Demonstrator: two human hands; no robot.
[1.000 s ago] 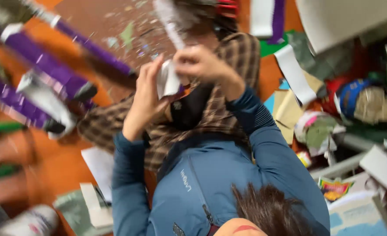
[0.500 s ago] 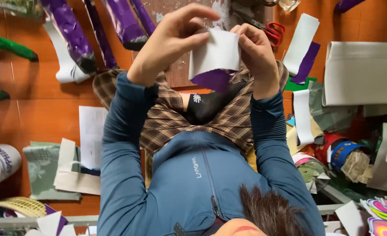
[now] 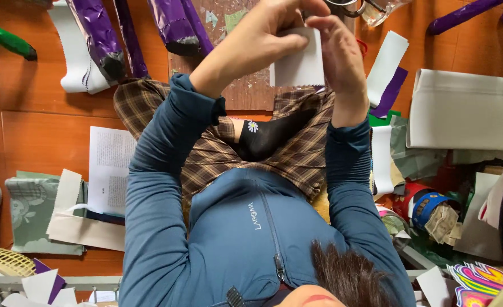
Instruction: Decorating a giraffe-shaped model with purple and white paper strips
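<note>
We are holding a small white piece of paper [image 3: 299, 62] up at twelve o'clock, above our crossed legs and the worn board [image 3: 245, 91] on the floor. Our left hand [image 3: 257, 42] is pinching its left edge, fingers curled shut over it, while our right hand [image 3: 334, 57] is closing on the right edge with fingertips pressed to the sheet (how much of the sheet lies behind the palm, we cannot tell).

As we judge it, the paper is being gripped only at its edges, so uneven pulling could be tearing or creasing it, and a loosening pinch could be letting it drop among the scraps below, where white offcuts would be hiding it.

Around us, purple foil-wrapped rolls [image 3: 101, 34] are lying at eleven o'clock, with a green one [image 3: 4, 37] at ten. A printed white page [image 3: 109, 167] is resting at nine o'clock beside a pale green patterned packet [image 3: 30, 213]. At three o'clock a large grey folded sheet [image 3: 467, 108] is lying flat, and at four o'clock a red and blue round container [image 3: 424, 204] is sitting beside folded banknotes [image 3: 441, 222], with a bright striped sticker [image 3: 481, 281] at five
</note>
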